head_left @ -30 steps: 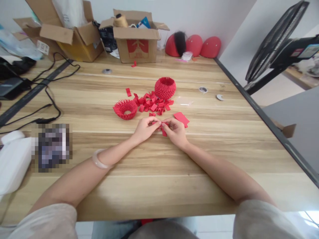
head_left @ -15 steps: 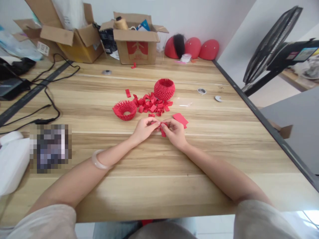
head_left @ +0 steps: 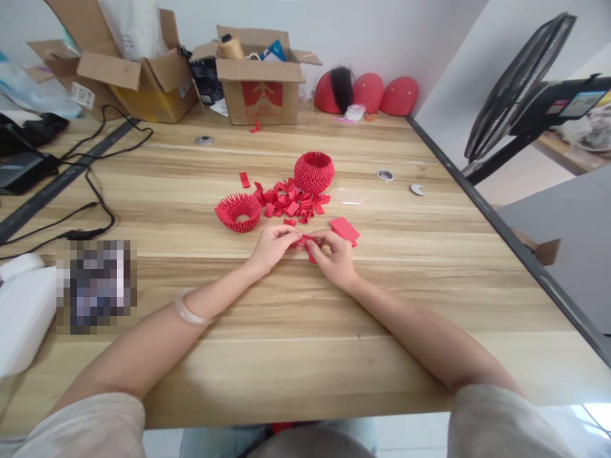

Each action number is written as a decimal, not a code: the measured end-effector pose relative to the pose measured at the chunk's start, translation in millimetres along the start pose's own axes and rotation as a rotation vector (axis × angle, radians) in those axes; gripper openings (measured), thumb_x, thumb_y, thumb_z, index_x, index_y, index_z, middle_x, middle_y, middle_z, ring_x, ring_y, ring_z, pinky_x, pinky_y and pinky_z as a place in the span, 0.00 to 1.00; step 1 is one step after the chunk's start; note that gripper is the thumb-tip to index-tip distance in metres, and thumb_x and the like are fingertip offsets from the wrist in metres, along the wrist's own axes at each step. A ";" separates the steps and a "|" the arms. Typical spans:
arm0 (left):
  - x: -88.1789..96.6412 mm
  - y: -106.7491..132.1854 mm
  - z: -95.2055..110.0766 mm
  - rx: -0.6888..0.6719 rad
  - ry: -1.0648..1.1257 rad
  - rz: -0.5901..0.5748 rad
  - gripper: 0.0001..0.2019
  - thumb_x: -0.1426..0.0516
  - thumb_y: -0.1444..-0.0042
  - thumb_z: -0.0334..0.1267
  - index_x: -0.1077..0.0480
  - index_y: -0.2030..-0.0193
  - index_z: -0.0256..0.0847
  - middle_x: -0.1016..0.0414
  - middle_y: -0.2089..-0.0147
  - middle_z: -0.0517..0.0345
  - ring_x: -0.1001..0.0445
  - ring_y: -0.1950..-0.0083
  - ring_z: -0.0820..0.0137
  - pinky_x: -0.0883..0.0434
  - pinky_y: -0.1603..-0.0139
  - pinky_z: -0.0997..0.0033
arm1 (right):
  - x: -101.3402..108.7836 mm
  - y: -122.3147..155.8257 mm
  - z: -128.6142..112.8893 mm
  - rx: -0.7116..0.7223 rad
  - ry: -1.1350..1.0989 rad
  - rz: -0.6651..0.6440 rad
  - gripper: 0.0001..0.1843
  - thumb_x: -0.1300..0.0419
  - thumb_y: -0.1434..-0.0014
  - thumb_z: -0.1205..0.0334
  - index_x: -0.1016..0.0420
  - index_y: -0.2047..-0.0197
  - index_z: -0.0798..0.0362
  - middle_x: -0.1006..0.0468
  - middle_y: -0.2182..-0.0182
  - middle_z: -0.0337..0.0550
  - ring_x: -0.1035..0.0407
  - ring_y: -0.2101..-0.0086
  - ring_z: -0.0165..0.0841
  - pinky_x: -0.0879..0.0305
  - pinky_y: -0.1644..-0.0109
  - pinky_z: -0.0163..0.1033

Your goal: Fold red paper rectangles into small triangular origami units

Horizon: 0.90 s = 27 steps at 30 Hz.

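Observation:
My left hand [head_left: 272, 247] and my right hand [head_left: 335, 254] meet at the middle of the wooden table [head_left: 305, 356], both pinched on a small red paper piece [head_left: 308, 244]. Just beyond them lies a pile of folded red paper pieces [head_left: 291, 203]. A spiky red origami ring [head_left: 238, 211] sits to the left of the pile. A rounded red origami bowl [head_left: 314, 171] stands behind it. Flat red paper sheets [head_left: 345, 229] lie right beside my right hand. A pale bangle [head_left: 186, 306] is on my left wrist.
Open cardboard boxes [head_left: 260, 79] stand along the back wall, with red helmets [head_left: 398, 95] to their right. Black cables [head_left: 90, 191] and a white object [head_left: 23, 312] lie on the left. A black fan [head_left: 520, 83] stands past the table's right edge. Tape rolls [head_left: 384, 174] lie at the right.
My fingers have shifted slightly on the red paper piece; the hands stay in the same place. The camera has tilted a little.

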State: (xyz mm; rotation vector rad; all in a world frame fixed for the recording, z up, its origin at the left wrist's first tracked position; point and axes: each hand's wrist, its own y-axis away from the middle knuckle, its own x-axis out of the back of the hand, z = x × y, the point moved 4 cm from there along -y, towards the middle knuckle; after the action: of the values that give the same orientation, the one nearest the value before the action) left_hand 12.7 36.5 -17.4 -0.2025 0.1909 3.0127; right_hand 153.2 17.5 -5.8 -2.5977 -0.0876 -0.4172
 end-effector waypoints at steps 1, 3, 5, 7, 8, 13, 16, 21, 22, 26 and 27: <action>0.0 0.2 0.3 0.004 0.004 0.004 0.08 0.38 0.59 0.38 0.26 0.74 0.34 0.25 0.76 0.58 0.29 0.75 0.74 0.31 0.67 0.73 | 0.1 0.0 -1.0 0.006 0.008 -0.002 0.07 0.44 0.45 0.63 0.25 0.64 0.53 0.20 0.69 0.42 0.30 0.72 0.29 0.31 0.66 0.36; 0.1 0.5 0.6 0.015 0.013 0.010 0.08 0.37 0.59 0.38 0.26 0.75 0.34 0.25 0.77 0.58 0.29 0.76 0.74 0.31 0.68 0.72 | -0.1 0.1 -2.5 0.020 0.022 -0.007 0.08 0.44 0.45 0.63 0.25 0.63 0.53 0.20 0.69 0.42 0.30 0.72 0.29 0.32 0.66 0.36; 0.3 0.6 0.9 0.020 0.022 0.014 0.08 0.37 0.60 0.38 0.26 0.75 0.34 0.25 0.77 0.58 0.29 0.76 0.74 0.31 0.69 0.72 | -0.4 0.5 -3.6 0.040 0.037 -0.009 0.08 0.44 0.45 0.63 0.25 0.63 0.53 0.20 0.69 0.42 0.30 0.72 0.29 0.32 0.65 0.36; 0.3 0.6 1.0 0.027 0.032 0.013 0.08 0.37 0.61 0.38 0.26 0.76 0.33 0.25 0.77 0.58 0.30 0.77 0.74 0.31 0.69 0.72 | -0.4 1.2 -4.4 0.064 0.056 -0.004 0.08 0.44 0.45 0.64 0.25 0.63 0.53 0.20 0.69 0.42 0.30 0.72 0.29 0.32 0.65 0.36; 0.3 0.5 1.0 0.033 0.038 0.013 0.08 0.37 0.61 0.38 0.26 0.76 0.33 0.25 0.78 0.58 0.30 0.77 0.74 0.31 0.70 0.72 | -0.3 1.6 -4.9 0.079 0.062 0.001 0.08 0.44 0.45 0.64 0.25 0.63 0.53 0.20 0.69 0.42 0.30 0.72 0.29 0.31 0.66 0.36; 0.4 0.4 1.6 0.048 0.061 0.004 0.08 0.37 0.62 0.37 0.26 0.77 0.33 0.26 0.80 0.58 0.30 0.78 0.74 0.32 0.72 0.74 | 1.2 3.2 -8.9 0.191 0.095 0.026 0.07 0.44 0.46 0.67 0.25 0.64 0.54 0.20 0.68 0.43 0.28 0.71 0.29 0.30 0.66 0.34; 0.8 0.7 2.5 0.042 0.052 0.000 0.08 0.37 0.61 0.37 0.27 0.78 0.33 0.26 0.80 0.58 0.30 0.78 0.74 0.32 0.73 0.74 | 2.3 3.8 -11.7 0.263 0.115 0.048 0.06 0.44 0.46 0.68 0.26 0.65 0.54 0.20 0.69 0.43 0.26 0.70 0.29 0.29 0.64 0.34; 0.8 1.6 2.2 0.054 0.043 -0.004 0.08 0.38 0.61 0.38 0.27 0.79 0.34 0.27 0.81 0.59 0.31 0.79 0.74 0.33 0.73 0.73 | 1.5 4.5 -14.9 0.347 0.124 0.044 0.07 0.44 0.45 0.70 0.26 0.65 0.54 0.20 0.69 0.44 0.26 0.68 0.30 0.28 0.63 0.35; 0.5 1.7 2.4 0.053 0.046 -0.003 0.08 0.38 0.61 0.37 0.27 0.79 0.34 0.27 0.81 0.59 0.31 0.79 0.74 0.33 0.73 0.73 | 1.1 4.8 -15.3 0.366 0.120 0.039 0.07 0.45 0.45 0.70 0.26 0.65 0.54 0.21 0.69 0.45 0.26 0.68 0.30 0.28 0.62 0.35; -0.6 1.4 4.0 0.033 0.049 -0.013 0.07 0.39 0.61 0.37 0.26 0.79 0.33 0.27 0.81 0.59 0.32 0.79 0.75 0.33 0.73 0.74 | -0.9 6.0 -13.8 0.406 0.130 0.020 0.09 0.46 0.46 0.72 0.26 0.66 0.53 0.22 0.69 0.46 0.27 0.66 0.30 0.27 0.62 0.36; -0.6 1.0 4.3 0.028 0.050 -0.013 0.07 0.39 0.60 0.37 0.26 0.79 0.33 0.27 0.81 0.58 0.32 0.79 0.75 0.34 0.73 0.74 | -1.3 6.1 -12.6 0.403 0.141 0.019 0.09 0.46 0.46 0.72 0.26 0.67 0.52 0.22 0.69 0.46 0.27 0.66 0.30 0.27 0.62 0.36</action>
State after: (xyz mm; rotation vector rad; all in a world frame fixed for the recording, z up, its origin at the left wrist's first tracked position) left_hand 12.6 36.0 -13.0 -0.2762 0.2360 2.9917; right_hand 149.3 6.0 1.3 -2.1663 -0.0886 -0.5158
